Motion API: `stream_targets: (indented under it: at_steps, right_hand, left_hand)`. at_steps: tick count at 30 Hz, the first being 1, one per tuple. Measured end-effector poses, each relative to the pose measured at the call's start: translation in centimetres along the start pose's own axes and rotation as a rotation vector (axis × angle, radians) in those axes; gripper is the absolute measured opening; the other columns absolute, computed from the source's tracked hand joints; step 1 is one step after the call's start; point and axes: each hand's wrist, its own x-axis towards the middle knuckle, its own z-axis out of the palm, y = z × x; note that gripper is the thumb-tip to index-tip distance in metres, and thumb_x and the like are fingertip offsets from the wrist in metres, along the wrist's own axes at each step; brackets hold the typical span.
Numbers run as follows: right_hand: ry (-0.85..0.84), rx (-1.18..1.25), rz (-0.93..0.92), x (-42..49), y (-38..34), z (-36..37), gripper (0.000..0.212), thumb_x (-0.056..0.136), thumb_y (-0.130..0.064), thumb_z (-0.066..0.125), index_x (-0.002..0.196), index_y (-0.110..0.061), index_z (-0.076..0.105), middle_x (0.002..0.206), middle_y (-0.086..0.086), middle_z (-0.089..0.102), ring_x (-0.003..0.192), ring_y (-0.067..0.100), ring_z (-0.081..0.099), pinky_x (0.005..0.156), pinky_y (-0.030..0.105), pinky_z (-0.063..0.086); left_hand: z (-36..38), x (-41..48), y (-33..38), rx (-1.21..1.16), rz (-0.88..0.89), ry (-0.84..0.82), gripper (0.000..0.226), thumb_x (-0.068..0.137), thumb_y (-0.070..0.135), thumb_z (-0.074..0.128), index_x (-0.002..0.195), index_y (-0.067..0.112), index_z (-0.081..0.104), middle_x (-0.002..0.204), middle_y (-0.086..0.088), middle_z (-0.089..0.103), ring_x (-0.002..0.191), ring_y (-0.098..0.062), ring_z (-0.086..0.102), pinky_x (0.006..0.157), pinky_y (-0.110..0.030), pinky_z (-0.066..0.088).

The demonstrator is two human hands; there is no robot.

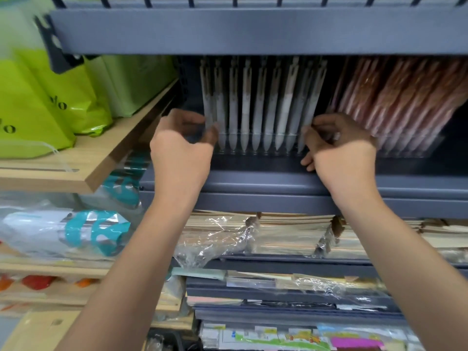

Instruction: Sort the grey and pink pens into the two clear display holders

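Left grip (182, 150) | right grip (340, 150) | both pinch clear holder (253, 155) | slim grey pens (247, 110) upright

L grip (181, 148), R grip (339, 148): both curled

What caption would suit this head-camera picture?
Left hand and right hand grip both ends of the grey pens in their clear holder, beside the pink pens.

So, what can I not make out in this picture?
Head view:
- Grey pens: tops hidden behind the upper shelf.
- Pink pens: blurred and cut by the right edge, so no count.
- Ends of the left holder: covered by the left hand and the right hand.
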Motion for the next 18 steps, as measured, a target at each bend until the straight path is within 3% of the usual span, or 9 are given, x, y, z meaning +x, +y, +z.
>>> stream_targets:
  at_steps: [3,5,8,13,18]
  right_hand:
    - [0.0,0.009,-0.006,0.0,0.0,0.0,0.007,0.092,-0.024,0.065,0.093,-0.025,0.058,0.082,-0.007,0.067,0.046,0.018,0.062,0.044,0.028,0.05]
    - [0.005,0.02,-0.009,0.0,0.0,-0.1,0.01,0.092,-0.025,0.066,0.097,-0.02,0.058,0.084,-0.005,0.067,0.047,0.017,0.063,0.042,0.023,0.048]
    - [0.009,0.038,-0.014,0.0,0.2,0.0,0.012,0.091,-0.024,0.066,0.095,-0.019,0.056,0.085,-0.002,0.065,0.048,0.017,0.063,0.041,0.02,0.046]
    - [0.012,0.036,-0.021,0.2,0.5,-0.1,0.008,0.092,-0.017,0.063,0.092,-0.023,0.058,0.082,-0.003,0.065,0.043,0.015,0.061,0.041,0.027,0.048]
    - [-0.005,0.054,-0.024,0.4,0.5,-0.2,0.022,0.093,-0.014,0.062,0.082,-0.033,0.061,0.073,-0.006,0.067,0.046,0.02,0.063,0.042,0.026,0.048]
  left_hand:
    - [0.7,-1.0,0.9,0.096,0.114,0.065,0.012,0.084,0.023,0.074,0.086,0.025,0.062,0.105,-0.008,0.063,0.09,-0.023,0.063,0.087,-0.035,0.05]
    - [1.5,-1.9,1.8,0.14,0.179,0.118,0.006,0.083,0.025,0.071,0.083,0.026,0.066,0.098,-0.004,0.061,0.079,-0.019,0.058,0.077,-0.029,0.046]
    - [3.4,-2.9,3.3,0.132,0.196,0.061,0.005,0.085,0.028,0.07,0.081,0.03,0.071,0.084,0.002,0.07,0.072,-0.017,0.062,0.074,-0.032,0.05]
    - [6.4,-3.3,5.1,0.107,0.205,-0.044,0.017,0.089,0.032,0.069,0.095,0.02,0.078,0.088,-0.001,0.078,0.086,-0.026,0.07,0.079,-0.038,0.054]
    - [7.8,-3.0,5.3,0.066,0.249,-0.068,0.027,0.089,0.029,0.062,0.083,0.007,0.076,0.078,-0.013,0.074,0.079,-0.035,0.069,0.071,-0.043,0.055]
